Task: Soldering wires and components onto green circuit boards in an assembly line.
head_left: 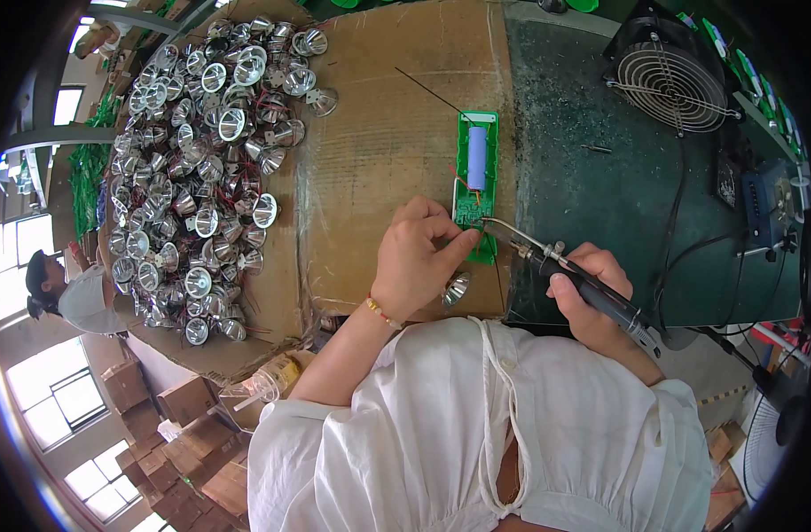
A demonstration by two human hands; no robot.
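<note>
A green plastic housing (489,248) lies on cardboard in front of me, holding a purple cylindrical battery cell (477,160) and a small green circuit board (469,211). Red wires run beside the cell. Fingers pressed together, my left hand (421,253) is at the left edge of the board; whatever it pinches is hidden. My right hand (593,288) grips a soldering iron (600,300) with a black handle, its bent metal tip touching or just above the board. A loose silver reflector cup (456,289) sits under my left hand, near the table's front edge.
To the left is a large heap of silver reflector cups (206,168) with red wires. A fan with a round wire guard (671,87) stands at the back right. Cables and a blue device (767,208) are at the right. A plastic cup (272,379) stands beside my left forearm.
</note>
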